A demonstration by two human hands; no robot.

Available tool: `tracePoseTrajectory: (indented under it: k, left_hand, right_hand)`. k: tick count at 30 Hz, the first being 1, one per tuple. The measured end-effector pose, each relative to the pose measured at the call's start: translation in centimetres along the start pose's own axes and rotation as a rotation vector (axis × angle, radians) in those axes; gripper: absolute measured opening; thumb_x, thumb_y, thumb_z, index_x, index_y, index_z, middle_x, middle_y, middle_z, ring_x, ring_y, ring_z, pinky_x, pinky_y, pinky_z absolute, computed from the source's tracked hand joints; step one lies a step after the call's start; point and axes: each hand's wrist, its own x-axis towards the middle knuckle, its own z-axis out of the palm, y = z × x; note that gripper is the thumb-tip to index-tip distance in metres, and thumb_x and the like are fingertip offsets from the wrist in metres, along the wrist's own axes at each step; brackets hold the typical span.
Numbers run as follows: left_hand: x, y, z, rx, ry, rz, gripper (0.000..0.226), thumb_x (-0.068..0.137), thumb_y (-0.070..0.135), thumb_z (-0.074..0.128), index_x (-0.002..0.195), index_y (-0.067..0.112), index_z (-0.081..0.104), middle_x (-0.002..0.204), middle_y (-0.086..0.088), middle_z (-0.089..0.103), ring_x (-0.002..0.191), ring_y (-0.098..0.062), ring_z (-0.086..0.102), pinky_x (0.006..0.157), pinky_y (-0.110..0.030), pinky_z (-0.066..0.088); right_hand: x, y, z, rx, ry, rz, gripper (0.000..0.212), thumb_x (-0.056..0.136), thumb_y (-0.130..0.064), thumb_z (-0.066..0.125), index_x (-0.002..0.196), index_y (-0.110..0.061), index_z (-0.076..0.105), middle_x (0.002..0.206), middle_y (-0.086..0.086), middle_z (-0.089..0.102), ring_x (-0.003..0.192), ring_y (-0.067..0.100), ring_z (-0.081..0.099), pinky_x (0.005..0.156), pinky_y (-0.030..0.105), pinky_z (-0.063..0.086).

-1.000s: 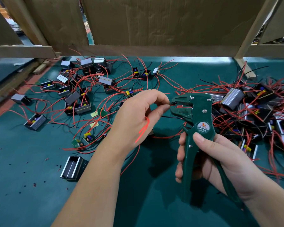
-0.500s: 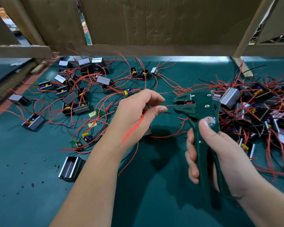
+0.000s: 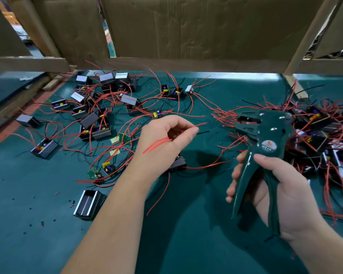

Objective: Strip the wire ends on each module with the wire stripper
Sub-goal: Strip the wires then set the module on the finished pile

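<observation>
Left side of bench (image 3: 38,224): modules (image 3: 99,123) scattered, leads splayed. My left hand (image 3: 164,141) pinches a red wire (image 3: 201,124) and a black wire (image 3: 203,132), ends poking rightward, ready for feeding. My right hand (image 3: 275,186) wraps the wire stripper (image 3: 265,147), head apart from the tips. Tangled pile (image 3: 325,135) waits at right edge.

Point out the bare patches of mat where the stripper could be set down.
Bare green mat lies near-left, beside the empty black housing, and between the forearms. The far strip near the cardboard wall is mostly bare. Crowded: the left module cluster and right wire pile.
</observation>
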Motion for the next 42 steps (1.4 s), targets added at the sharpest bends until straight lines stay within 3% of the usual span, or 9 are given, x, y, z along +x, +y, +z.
tracePoseTrajectory:
  k: [2, 6, 8, 14, 23, 29, 34, 39, 42]
  left_hand:
    - [0.0, 0.1, 0.1, -0.052, 0.004, -0.006, 0.012, 0.082, 0.025, 0.072, 0.071, 0.028, 0.069, 0.067, 0.01, 0.068, 0.06, 0.0, 0.055, 0.062, -0.012, 0.044]
    - [0.2, 0.3, 0.1, -0.17, -0.017, -0.03, 0.016, 0.084, 0.015, 0.072, 0.074, 0.027, 0.069, 0.064, 0.016, 0.065, 0.061, 0.003, 0.055, 0.062, -0.01, 0.043]
    - [0.2, 0.5, 0.0, -0.194, -0.033, -0.024, 0.016, 0.085, 0.014, 0.07, 0.076, 0.027, 0.069, 0.066, 0.017, 0.066, 0.064, 0.003, 0.056, 0.064, -0.011, 0.044]
    - [0.0, 0.8, 0.1, -0.244, -0.09, -0.043, 0.007, 0.081, 0.021, 0.07, 0.079, 0.027, 0.071, 0.075, 0.013, 0.069, 0.074, -0.003, 0.061, 0.073, -0.018, 0.049]
    - [-0.3, 1.5, -0.1, -0.103, -0.083, 0.083, 0.01, 0.082, 0.02, 0.066, 0.078, 0.029, 0.065, 0.071, 0.012, 0.059, 0.066, 0.004, 0.051, 0.065, -0.013, 0.039]
    - [-0.4, 1.9, -0.2, -0.004, -0.048, 0.164, 0.013, 0.081, 0.016, 0.066, 0.079, 0.028, 0.064, 0.075, 0.004, 0.057, 0.063, -0.017, 0.052, 0.061, -0.014, 0.04]
    - [-0.5, 1.9, -0.3, 0.011, -0.064, 0.177, 0.011, 0.083, 0.012, 0.067, 0.081, 0.022, 0.065, 0.078, -0.001, 0.058, 0.068, -0.002, 0.051, 0.064, -0.012, 0.039]
    - [-0.5, 2.0, -0.2, 0.01, -0.066, 0.165, 0.012, 0.084, 0.01, 0.069, 0.082, 0.022, 0.066, 0.077, -0.001, 0.058, 0.067, -0.018, 0.054, 0.063, -0.021, 0.043]
    - [-0.5, 1.8, -0.1, -0.098, -0.101, 0.09, 0.012, 0.084, 0.014, 0.061, 0.086, 0.026, 0.062, 0.073, 0.008, 0.058, 0.066, -0.007, 0.052, 0.062, -0.016, 0.044]
  right_hand:
    - [0.1, 0.2, 0.0, 0.011, -0.054, 0.051, 0.035, 0.062, -0.03, 0.062, 0.087, -0.005, 0.065, 0.071, 0.019, 0.057, 0.053, 0.034, 0.058, 0.05, 0.044, 0.052]
    - [0.0, 0.5, 0.4, -0.01, -0.179, 0.134, 0.072, 0.04, -0.039, 0.086, 0.099, -0.001, 0.069, 0.082, 0.029, 0.062, 0.066, 0.042, 0.061, 0.062, 0.052, 0.054]
    - [-0.1, 0.7, 0.7, -0.006, -0.225, 0.156, 0.078, 0.037, -0.04, 0.088, 0.103, -0.002, 0.069, 0.085, 0.033, 0.062, 0.068, 0.042, 0.062, 0.064, 0.053, 0.054]
    - [-0.6, 0.5, 0.9, 0.099, -0.324, 0.215, 0.076, 0.043, -0.035, 0.087, 0.104, 0.006, 0.066, 0.079, 0.031, 0.059, 0.068, 0.041, 0.062, 0.064, 0.051, 0.054]
    - [-0.9, 0.1, 1.0, 0.034, -0.329, 0.186, 0.054, 0.048, -0.036, 0.087, 0.085, -0.002, 0.068, 0.071, 0.028, 0.06, 0.06, 0.039, 0.062, 0.059, 0.047, 0.053]
    - [-0.8, 0.1, 1.0, 0.006, -0.298, 0.178, 0.053, 0.047, -0.039, 0.089, 0.08, -0.004, 0.067, 0.067, 0.026, 0.059, 0.056, 0.037, 0.061, 0.056, 0.045, 0.053]
    - [-0.7, 0.1, 1.2, -0.004, -0.291, 0.187, 0.055, 0.045, -0.044, 0.09, 0.076, -0.005, 0.066, 0.064, 0.025, 0.057, 0.053, 0.034, 0.059, 0.053, 0.044, 0.053]
    - [-0.9, 0.2, 1.3, -0.003, -0.271, 0.198, 0.059, 0.043, -0.05, 0.088, 0.075, -0.006, 0.065, 0.063, 0.025, 0.057, 0.051, 0.033, 0.058, 0.053, 0.044, 0.053]
    - [-1.1, 0.4, 1.6, -0.023, -0.174, 0.195, 0.058, 0.044, -0.057, 0.085, 0.068, -0.01, 0.062, 0.057, 0.02, 0.052, 0.044, 0.03, 0.053, 0.047, 0.039, 0.049]
